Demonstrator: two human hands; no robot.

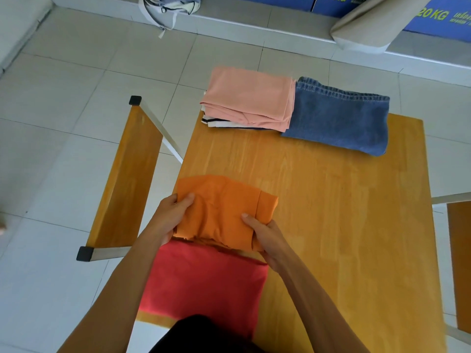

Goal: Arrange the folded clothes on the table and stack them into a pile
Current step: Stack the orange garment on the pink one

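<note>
Both hands grip a folded orange cloth at the near-left part of a wooden table.

The left hand [170, 217] clasps the left edge of the folded orange cotton garment [221, 212], thumb on top and fingers tucked beneath; the right hand [265, 236] pinches its near right corner the same way. The orange piece overlaps the far edge of a folded red garment [204, 286], which lies flat at the 6 o'clock edge of the square honey-coloured wooden table [331, 212]. At about 12 o'clock sits a small pile topped by a folded peach-pink garment [251, 98], with a white piece with dark stripes [216, 122] showing under it. Touching that pile's right side, toward 1 o'clock, lies a folded blue denim garment [339, 121]. A wooden bench [127, 174] stands at 9 o'clock, on pale floor tiles [63, 123].
</note>
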